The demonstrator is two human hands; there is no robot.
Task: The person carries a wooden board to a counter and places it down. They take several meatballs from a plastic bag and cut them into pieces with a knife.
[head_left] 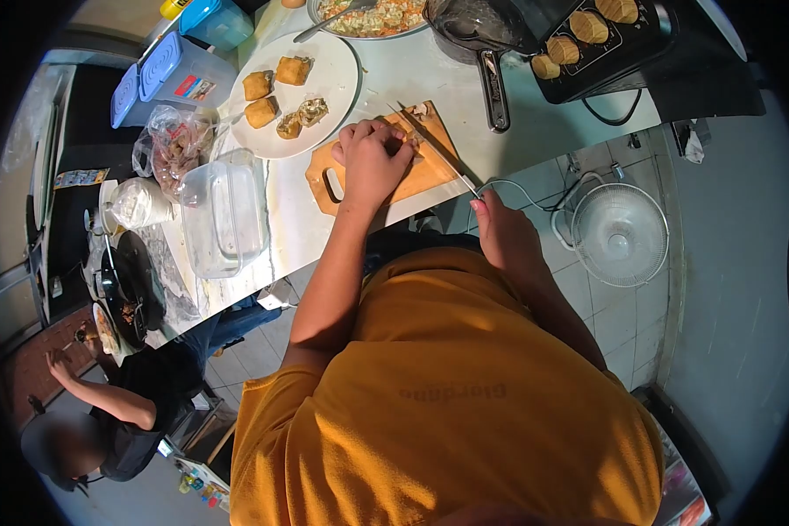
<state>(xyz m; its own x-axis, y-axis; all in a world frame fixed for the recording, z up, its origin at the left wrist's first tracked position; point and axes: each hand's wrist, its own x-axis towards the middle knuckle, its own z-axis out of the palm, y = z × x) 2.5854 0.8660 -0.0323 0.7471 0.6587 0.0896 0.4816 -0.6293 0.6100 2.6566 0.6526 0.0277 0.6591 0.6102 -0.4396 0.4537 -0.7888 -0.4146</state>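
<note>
pale, marble-patterned counter (280,210) runs diagonally across the head view above grey floor tiles. on it lies an orange-brown wooden cutting board (416,178) with a slot near one end. the left hand (375,162) is partly closed over the board, its curled fingers on small brownish food pieces (411,138); how firmly they are held i cannot tell. the right hand (507,235) is closed around the handle of a long metal knife (440,147), whose blade slants over the board's right side. beside the board, a round white plate (342,66) carries golden-brown square pieces (294,70), some showing a chunky filling. a blue-lidded clear plastic box (180,83) has a red-and-white label, its words too small to read. faint, upside-down lettering on the mustard-orange shirt (456,342) seems to say "giordano". at lower left is a person in a black shirt and dark cap (136,386).
</note>
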